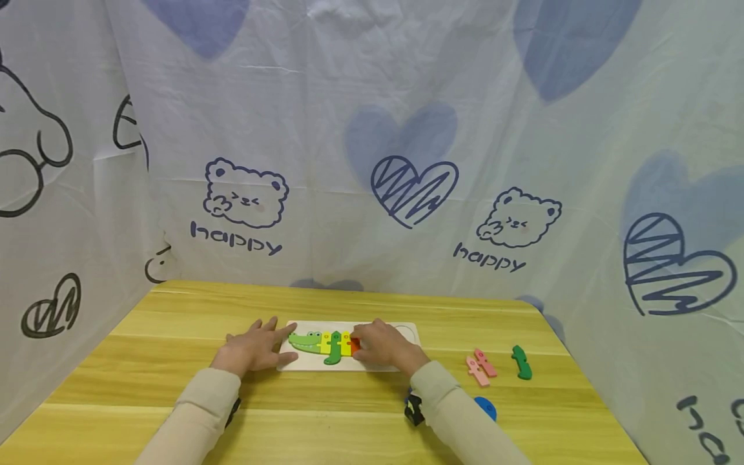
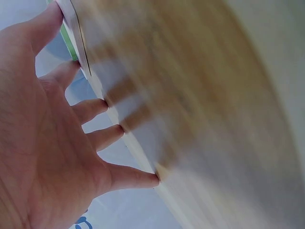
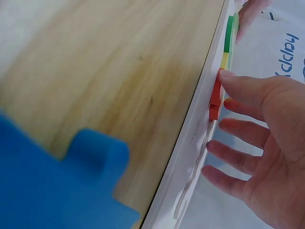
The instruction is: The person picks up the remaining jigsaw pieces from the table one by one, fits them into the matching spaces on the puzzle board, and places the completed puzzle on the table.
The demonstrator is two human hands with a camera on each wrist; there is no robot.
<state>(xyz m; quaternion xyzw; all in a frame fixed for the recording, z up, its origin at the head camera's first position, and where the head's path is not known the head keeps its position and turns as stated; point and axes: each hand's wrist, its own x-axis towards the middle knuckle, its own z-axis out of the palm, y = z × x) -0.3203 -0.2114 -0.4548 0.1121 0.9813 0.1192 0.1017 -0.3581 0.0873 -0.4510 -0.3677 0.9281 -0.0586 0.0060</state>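
Note:
A white puzzle board (image 1: 308, 363) lies on the table with a green crocodile head (image 1: 305, 342) at its left end. Yellow pieces (image 1: 325, 343) and a green leg piece (image 1: 334, 351) follow in a row. My right hand (image 1: 382, 346) pinches a red puzzle piece (image 3: 216, 95) between thumb and forefinger, at the row's right end; its other fingers stretch over the board. With fingers spread, my left hand (image 1: 251, 349) rests at the board's left end, thumb and forefinger at its edge. Its fingertips touch the surface in the left wrist view.
Right of the board lie two pink pieces (image 1: 478, 371) and a green piece (image 1: 522, 363). A blue piece (image 1: 486, 408) sits beside the right sleeve (image 1: 465, 413), and blue also fills the near corner of the right wrist view. A printed cloth (image 1: 325, 258) hangs behind the wooden table (image 1: 325, 420).

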